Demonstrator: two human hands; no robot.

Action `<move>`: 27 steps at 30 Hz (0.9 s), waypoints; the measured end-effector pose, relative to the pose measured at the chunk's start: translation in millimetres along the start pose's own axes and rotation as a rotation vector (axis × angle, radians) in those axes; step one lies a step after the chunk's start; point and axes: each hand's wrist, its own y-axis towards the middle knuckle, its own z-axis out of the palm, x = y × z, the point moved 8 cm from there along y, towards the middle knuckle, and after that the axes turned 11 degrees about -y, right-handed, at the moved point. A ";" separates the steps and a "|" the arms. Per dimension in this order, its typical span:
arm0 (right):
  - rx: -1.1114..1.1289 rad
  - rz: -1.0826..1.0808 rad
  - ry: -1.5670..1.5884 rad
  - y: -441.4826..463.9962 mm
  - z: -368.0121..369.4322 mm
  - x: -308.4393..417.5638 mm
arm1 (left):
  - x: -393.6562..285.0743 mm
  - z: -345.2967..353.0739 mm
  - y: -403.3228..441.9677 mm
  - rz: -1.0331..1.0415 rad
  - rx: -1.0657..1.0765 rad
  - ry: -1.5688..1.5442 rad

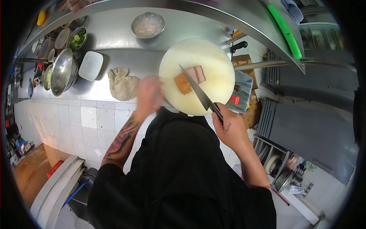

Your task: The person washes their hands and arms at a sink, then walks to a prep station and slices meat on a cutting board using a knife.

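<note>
My right hand (231, 128) grips the black handle of a kitchen knife (200, 92). The blade lies across a block of crisp-skinned roast meat, likely pork (183, 84), with pale cut slices (196, 74) on the blade's far right side. Under the meat is a round white cutting board (213, 57). My left hand (150, 93), smeared by motion, is at the board's left edge beside a crumpled beige cloth (122, 84); its fingers cannot be made out.
A metal bowl (148, 25) stands at the back of the steel counter. To the left are a white square dish (90, 65), a large steel bowl (64, 71) and a bowl of greens (77, 39). A shelf with a green-handled tool (285, 32) overhangs the right.
</note>
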 end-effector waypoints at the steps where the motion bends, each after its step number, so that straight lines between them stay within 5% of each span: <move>1: 0.002 -0.003 -0.004 -1.8 -0.7 3.2 | -14.6 14.6 9.5 0.030 0.031 -0.085; 18: 0.321 0.021 -0.328 14.9 -1.9 37.4 | -15.4 58.6 22.6 0.048 0.100 -0.279; 24: 0.170 -0.021 -0.232 91.9 30.1 55.6 | -13.3 56.5 25.8 0.033 0.065 -0.279; 27: 0.247 0.012 -0.352 56.1 17.2 45.6 | -14.5 57.9 24.6 0.023 0.078 -0.320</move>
